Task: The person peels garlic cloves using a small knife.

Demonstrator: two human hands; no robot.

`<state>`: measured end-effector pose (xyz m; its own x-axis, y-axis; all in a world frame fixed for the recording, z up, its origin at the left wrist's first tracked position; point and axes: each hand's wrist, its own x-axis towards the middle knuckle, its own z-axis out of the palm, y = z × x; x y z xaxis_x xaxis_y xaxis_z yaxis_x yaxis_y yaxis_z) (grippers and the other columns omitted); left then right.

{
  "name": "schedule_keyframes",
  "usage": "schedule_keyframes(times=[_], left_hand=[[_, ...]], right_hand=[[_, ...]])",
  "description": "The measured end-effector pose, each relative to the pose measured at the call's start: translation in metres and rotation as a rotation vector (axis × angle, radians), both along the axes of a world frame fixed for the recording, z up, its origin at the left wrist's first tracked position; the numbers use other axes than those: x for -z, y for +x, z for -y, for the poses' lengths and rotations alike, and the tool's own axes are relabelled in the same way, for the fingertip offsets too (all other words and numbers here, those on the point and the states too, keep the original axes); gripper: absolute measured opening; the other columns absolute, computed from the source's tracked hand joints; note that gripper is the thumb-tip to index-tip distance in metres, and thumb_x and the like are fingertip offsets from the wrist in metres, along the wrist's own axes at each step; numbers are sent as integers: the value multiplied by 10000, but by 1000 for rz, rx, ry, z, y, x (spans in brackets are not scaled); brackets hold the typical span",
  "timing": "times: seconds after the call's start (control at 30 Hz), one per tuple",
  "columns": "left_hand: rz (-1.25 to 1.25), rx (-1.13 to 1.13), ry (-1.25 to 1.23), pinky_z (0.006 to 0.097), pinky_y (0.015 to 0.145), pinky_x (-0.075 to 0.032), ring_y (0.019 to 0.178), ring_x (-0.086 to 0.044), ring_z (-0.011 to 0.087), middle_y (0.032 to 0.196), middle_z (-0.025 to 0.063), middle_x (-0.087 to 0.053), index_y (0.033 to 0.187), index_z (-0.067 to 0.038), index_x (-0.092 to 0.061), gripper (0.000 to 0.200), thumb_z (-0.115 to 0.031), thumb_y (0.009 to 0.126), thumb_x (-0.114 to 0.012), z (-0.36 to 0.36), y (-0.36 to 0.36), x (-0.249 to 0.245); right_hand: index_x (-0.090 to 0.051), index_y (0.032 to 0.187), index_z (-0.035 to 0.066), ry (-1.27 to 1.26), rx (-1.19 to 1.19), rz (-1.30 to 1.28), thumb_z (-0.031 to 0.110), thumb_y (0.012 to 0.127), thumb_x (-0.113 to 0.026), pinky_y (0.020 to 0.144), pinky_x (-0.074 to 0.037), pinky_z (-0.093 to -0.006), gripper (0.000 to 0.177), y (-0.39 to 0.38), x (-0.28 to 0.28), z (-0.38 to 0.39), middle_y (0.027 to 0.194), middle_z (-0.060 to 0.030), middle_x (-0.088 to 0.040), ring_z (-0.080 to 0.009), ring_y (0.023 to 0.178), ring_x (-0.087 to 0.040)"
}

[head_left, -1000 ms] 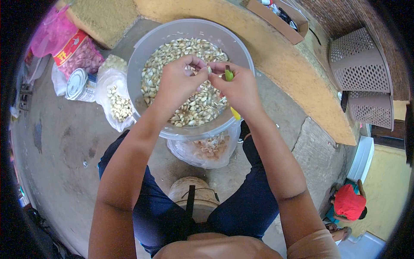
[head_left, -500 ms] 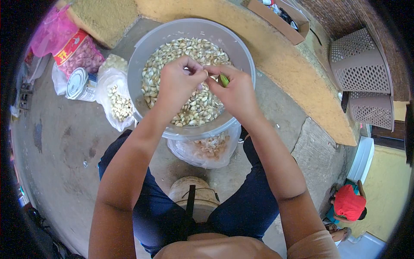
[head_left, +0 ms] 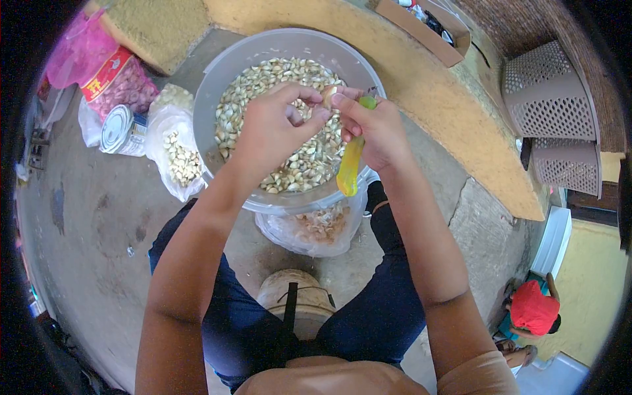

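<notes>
Above a large grey tub (head_left: 206, 125) of garlic cloves (head_left: 299, 161), my two hands meet. My right hand (head_left: 376, 125) is closed on a yellow-green handled tool (head_left: 350, 168), its handle hanging toward me, and also pinches a pale garlic clove (head_left: 329, 97) between thumb and finger. My left hand (head_left: 280, 118) has its fingers curled but apart, with the index fingertip at the clove's left side. Nothing shows between its thumb and fingers. The tool's far end, near the tub's right rim, is small and hard to make out.
Beneath the tub's near edge lies a plastic bag of peels (head_left: 319, 227). At left are a bag of cloves (head_left: 181, 161), a can (head_left: 118, 130) and a pink net bag (head_left: 122, 82). A bucket (head_left: 296, 296) stands between my legs. A person in red (head_left: 534, 308) is at lower right.
My right hand has moved slightly right and turned, bringing the yellow handle into view. The clove is now clearly visible, and my left fingers have spread.
</notes>
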<state>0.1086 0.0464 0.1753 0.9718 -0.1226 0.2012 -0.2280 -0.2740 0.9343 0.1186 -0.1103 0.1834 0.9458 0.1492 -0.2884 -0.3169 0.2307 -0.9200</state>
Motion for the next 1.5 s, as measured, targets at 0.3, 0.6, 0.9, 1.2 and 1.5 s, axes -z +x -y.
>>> schedule_keyframes(times=[0.3,0.6,0.9,1.2,1.5], left_hand=[[-102,-20,-132,225,461,-390,487,-473,83,704,46,-574,800,-16,-608,143,-103,699,-659,0,3,5],[174,-85,137,232,510,-418,554,-510,108,679,59,-572,743,-10,-581,91,-50,670,-617,-4,4,1],[-207,-156,-77,214,481,-425,540,-536,76,683,13,-566,761,-3,-575,72,-35,703,-600,-11,6,-18],[-414,156,299,284,515,-456,534,-577,155,619,94,-602,731,-34,-633,91,-103,680,-600,-19,5,9],[-422,863,720,364,651,-469,692,-600,294,728,149,-617,806,-79,-668,180,-137,646,-607,39,-57,87]], right_hand=[[-581,885,-19,-55,-9,-10,146,713,-684,415,-374,-218,260,-2,-1,0,615,1,-518,-68,469,-434],[-594,833,7,-118,-100,-34,128,709,-670,423,-365,-212,189,-6,-8,-3,641,-14,-557,-65,478,-440],[-608,838,16,-172,-207,-31,177,709,-656,416,-363,-212,211,-5,-6,-3,684,-38,-607,-58,465,-419],[-585,948,-13,-270,-70,70,127,728,-629,462,-327,-185,265,10,-10,22,789,-55,-627,-32,479,-359],[-594,948,-9,-367,-71,85,154,739,-632,456,-307,-175,268,8,-14,18,823,-67,-639,-30,488,-371]])
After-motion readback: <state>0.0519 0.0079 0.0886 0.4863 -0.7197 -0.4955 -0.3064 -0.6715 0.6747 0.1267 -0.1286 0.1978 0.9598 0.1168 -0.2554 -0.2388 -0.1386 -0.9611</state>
